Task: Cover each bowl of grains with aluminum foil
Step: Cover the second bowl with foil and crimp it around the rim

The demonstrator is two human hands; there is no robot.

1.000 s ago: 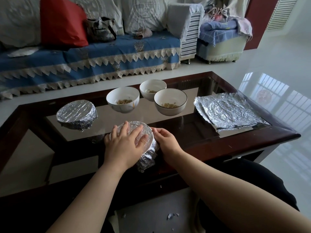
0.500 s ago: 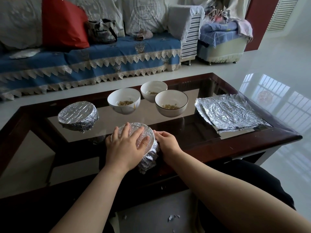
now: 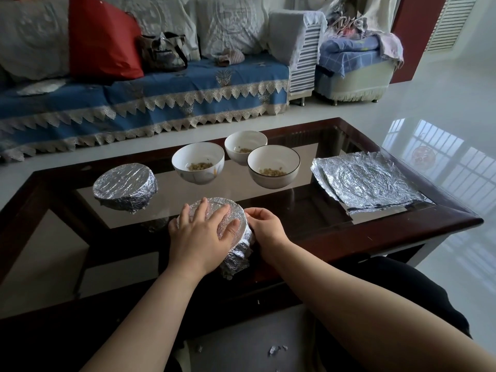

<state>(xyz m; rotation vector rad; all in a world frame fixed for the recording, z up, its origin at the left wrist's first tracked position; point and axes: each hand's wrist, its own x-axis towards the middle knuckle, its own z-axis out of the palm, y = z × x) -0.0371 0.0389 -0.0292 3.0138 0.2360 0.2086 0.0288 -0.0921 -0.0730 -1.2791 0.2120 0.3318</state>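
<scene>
- The foiled bowl (image 3: 236, 237) stands by the near edge of the worktop (image 3: 402, 232), about midway along it; foil wraps its top and side, so its contents are hidden.
- The left hand (image 3: 200, 232) lies flat on the foil top, fingers straight and spread, an open grip pressing down; it hides much of the top.
- The right hand (image 3: 264, 226) is at the bowl's right side, fingers curled against the foil there; its fingertips are hidden behind the bowl, so how firmly the grip closes cannot be told.
- A second covered bowl (image 3: 124, 187) sits toward the left edge, fully wrapped, apart from the first.
- Three open bowls cluster toward the far edge: the left bowl (image 3: 198, 162), the back bowl (image 3: 245, 146) and the right bowl (image 3: 273, 166), each with a little grain at the bottom. The right one overlaps the back one in view; whether they touch cannot be told.
- Foil sheets (image 3: 367, 183) lie stacked flat by the right edge; their number is unclear.
- Small scraps (image 3: 275, 349) lie on the floor below the near edge, too small to identify.
- Behind the worktop stands a sofa (image 3: 161, 103), cut off at the left.
</scene>
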